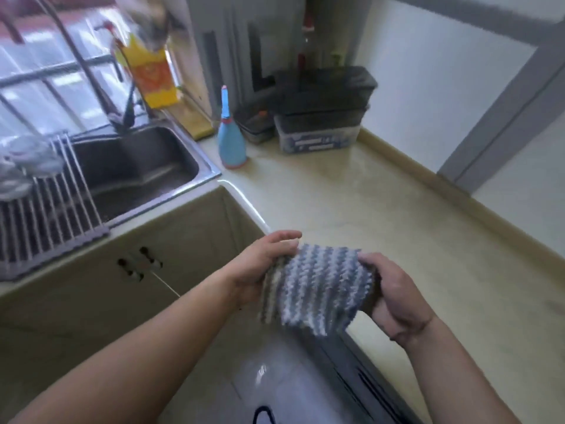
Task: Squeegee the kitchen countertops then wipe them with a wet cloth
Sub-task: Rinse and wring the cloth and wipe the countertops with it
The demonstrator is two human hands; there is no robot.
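A blue-and-white striped cloth (318,286) is stretched between both hands at the front edge of the cream countertop (382,209). My left hand (260,267) grips its left edge, thumb on top. Curled fingers of my right hand (391,298) hold the cloth's right edge. The cloth hangs in the air, partly over the counter's edge and the floor. No squeegee is visible.
A steel sink (134,169) with a roll-up drying rack (46,209) lies at the left. A blue spray bottle (230,139) stands by the sink corner. Dark stacked containers (318,111) fill the back corner. A yellow box (151,75) sits on the windowsill.
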